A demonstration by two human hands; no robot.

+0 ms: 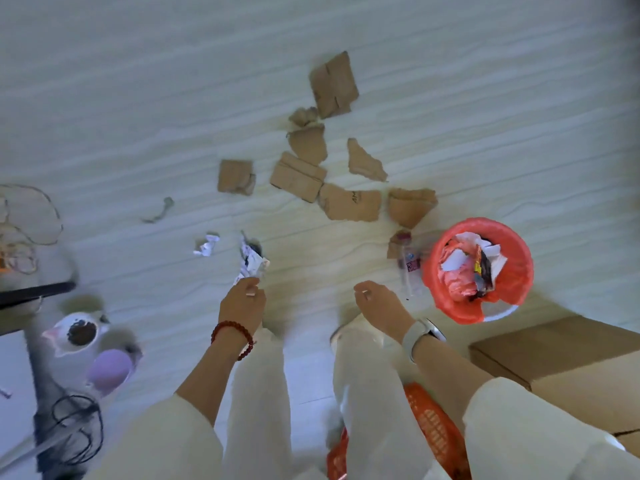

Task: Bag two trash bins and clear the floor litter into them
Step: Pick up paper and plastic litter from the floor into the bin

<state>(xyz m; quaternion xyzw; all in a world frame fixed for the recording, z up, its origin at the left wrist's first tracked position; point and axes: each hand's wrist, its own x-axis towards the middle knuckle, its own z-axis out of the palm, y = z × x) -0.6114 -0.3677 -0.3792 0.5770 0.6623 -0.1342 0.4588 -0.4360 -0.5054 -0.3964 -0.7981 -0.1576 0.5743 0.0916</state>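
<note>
My left hand pinches a crumpled white and black wrapper just above the floor. My right hand hangs loosely curled with nothing in it, left of a round bin lined with a red bag, which holds several papers and wrappers. A clear plastic bottle lies against the bin's left side. A crumpled white paper lies left of the wrapper. Several torn brown cardboard pieces are scattered farther out. An orange slatted basket sits by my right leg.
A large cardboard box stands at the right. At the left are a cat-shaped bowl, a purple ball, a dark table leg with cables and loose wire. A scrap of string lies on the pale floor.
</note>
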